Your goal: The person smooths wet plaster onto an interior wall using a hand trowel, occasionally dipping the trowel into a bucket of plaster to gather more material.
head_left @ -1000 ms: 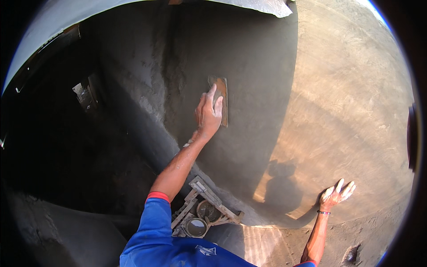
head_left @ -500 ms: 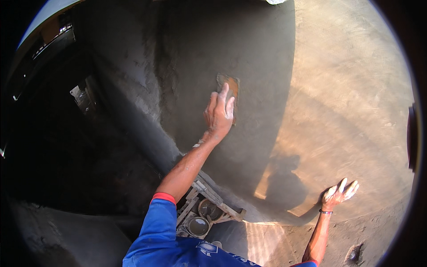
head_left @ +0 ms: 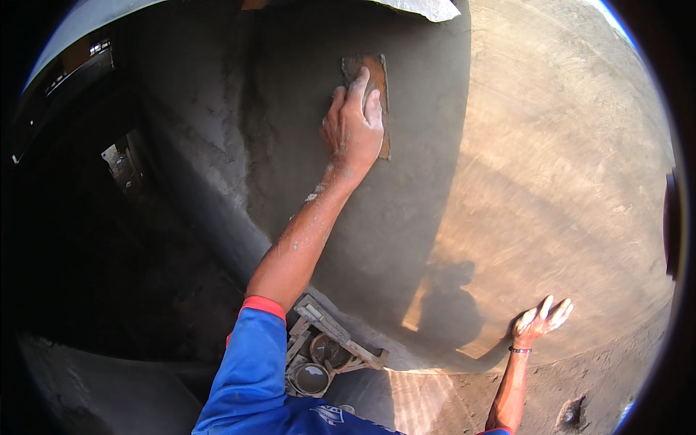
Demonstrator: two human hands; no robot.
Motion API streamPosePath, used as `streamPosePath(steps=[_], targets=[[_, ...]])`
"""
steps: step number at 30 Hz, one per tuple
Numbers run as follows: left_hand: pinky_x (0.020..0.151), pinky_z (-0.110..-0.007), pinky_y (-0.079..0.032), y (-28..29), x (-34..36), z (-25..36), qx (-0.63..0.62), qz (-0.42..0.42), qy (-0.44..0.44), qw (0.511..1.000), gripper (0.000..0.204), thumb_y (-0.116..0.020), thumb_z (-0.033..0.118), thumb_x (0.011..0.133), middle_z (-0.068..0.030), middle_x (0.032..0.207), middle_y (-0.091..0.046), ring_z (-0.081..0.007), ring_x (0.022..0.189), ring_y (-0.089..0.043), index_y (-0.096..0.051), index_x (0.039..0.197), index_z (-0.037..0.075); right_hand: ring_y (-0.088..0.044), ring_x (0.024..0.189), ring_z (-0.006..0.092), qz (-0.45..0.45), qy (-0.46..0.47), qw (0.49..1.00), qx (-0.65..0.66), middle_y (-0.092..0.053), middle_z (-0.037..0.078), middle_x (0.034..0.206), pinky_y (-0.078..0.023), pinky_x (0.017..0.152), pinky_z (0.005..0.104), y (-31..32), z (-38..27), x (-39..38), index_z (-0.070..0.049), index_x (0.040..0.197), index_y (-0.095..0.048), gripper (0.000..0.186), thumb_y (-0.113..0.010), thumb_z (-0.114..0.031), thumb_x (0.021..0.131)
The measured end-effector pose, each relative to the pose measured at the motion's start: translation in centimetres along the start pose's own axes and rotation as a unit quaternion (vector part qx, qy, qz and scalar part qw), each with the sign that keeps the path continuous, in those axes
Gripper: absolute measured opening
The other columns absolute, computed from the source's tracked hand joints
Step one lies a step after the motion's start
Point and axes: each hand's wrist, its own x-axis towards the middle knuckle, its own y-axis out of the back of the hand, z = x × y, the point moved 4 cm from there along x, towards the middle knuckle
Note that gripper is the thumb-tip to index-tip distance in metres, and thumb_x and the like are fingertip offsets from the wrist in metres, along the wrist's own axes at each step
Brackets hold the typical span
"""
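Orange-brown float [head_left: 378,75] at twelve o'clock, gripped by the left hand [head_left: 353,130]; well apart, the right hand [head_left: 535,325] spreads open at four; flat, even pressure should smooth best

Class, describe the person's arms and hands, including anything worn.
The left hand is ungloved, with pale residue on it and specks along the forearm. A short blue sleeve with a red cuff covers that upper arm. The right hand, also ungloved, has a thin dark band at the wrist.
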Motion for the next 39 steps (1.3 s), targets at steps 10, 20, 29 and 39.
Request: streamPosePath(steps=[10,20,29,39], targets=[[0.064,-0.042,-0.051,-0.6,-0.3,3.6,-0.013,-0.060,-0.035,0.998,0.038,-0.067,0.021,0.089,-0.0087,0.084,-0.058,-0.0294,0.072,-0.062,-0.064,0.126,0.015,-0.026,0.140,0.0473,-0.010,-0.010,1.000,0.001,-0.027,0.024,0.154,-0.024,0.110,0.0610,0.3,0.1,0.0,-0.018,0.144,-0.044,0.047,-0.036,-0.036,0.101],[0.062,-0.042,-0.052,-0.4,-4.5,4.3,-0.017,-0.092,-0.064,0.994,0.038,-0.067,0.022,0.089,-0.0081,0.083,-0.057,-0.0286,0.070,-0.063,-0.065,0.126,0.015,-0.027,0.139,0.0476,-0.017,-0.010,1.000,-0.007,-0.026,0.023,0.155,-0.025,0.110,0.0617,0.3,0.3,-0.5,-0.020,0.144,-0.044,0.048,-0.033,-0.041,0.102],[0.064,-0.041,-0.052,-0.3,-2.1,7.7,-0.050,-0.097,-0.061,0.992,0.037,-0.067,0.022,0.088,-0.0110,0.086,-0.058,-0.0300,0.074,-0.063,-0.065,0.124,0.013,-0.027,0.139,0.0480,-0.013,-0.014,1.000,-0.005,-0.026,0.023,0.155,-0.025,0.109,0.0619,0.0,0.6,-0.6,-0.019,0.143,-0.045,0.048,-0.035,-0.041,0.102],[0.066,-0.040,-0.050,0.7,0.0,0.3,-0.027,-0.001,0.010,1.000,0.034,-0.064,0.013,0.091,-0.0127,0.085,-0.060,-0.0316,0.075,-0.062,-0.064,0.124,0.007,-0.027,0.139,0.0480,-0.007,-0.009,1.000,-0.006,-0.027,0.024,0.154,-0.025,0.109,0.0619,0.2,0.4,-0.2,-0.017,0.142,-0.046,0.048,-0.035,-0.040,0.102]])
